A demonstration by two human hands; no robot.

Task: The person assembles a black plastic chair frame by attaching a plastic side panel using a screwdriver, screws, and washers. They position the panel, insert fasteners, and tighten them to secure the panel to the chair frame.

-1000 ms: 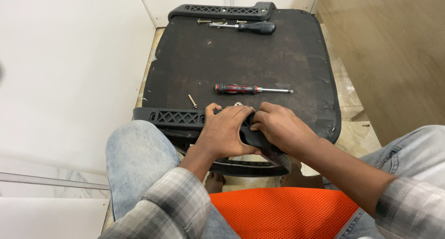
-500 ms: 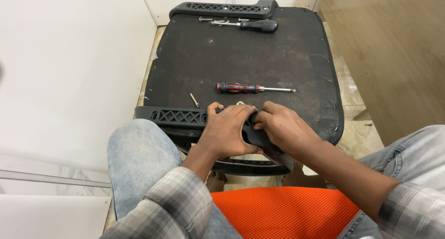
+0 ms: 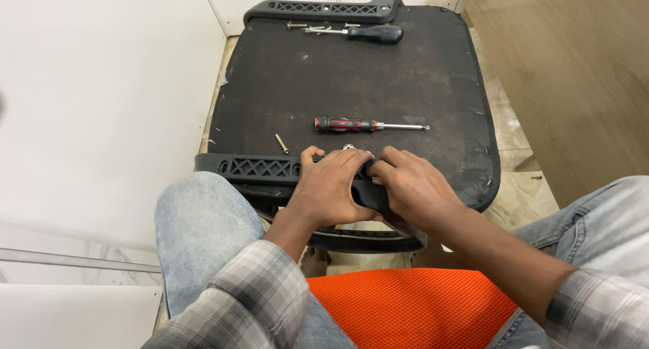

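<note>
Black plastic armrest (image 3: 260, 168): lies along the near edge of the upturned seat base (image 3: 405, 72); my left hand (image 3: 331, 187) and right hand (image 3: 412, 187) both clasp its right end. Red-and-black screwdriver (image 3: 348, 124): mid-base, just beyond my fingers. Loose screw (image 3: 282, 143): near the armrest. Second armrest (image 3: 324, 9) and black screwdriver (image 3: 368, 32): far edge

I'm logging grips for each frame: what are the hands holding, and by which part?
Both the left hand and right hand grip the black plastic armrest at its right end, near the seat's edge.
</note>
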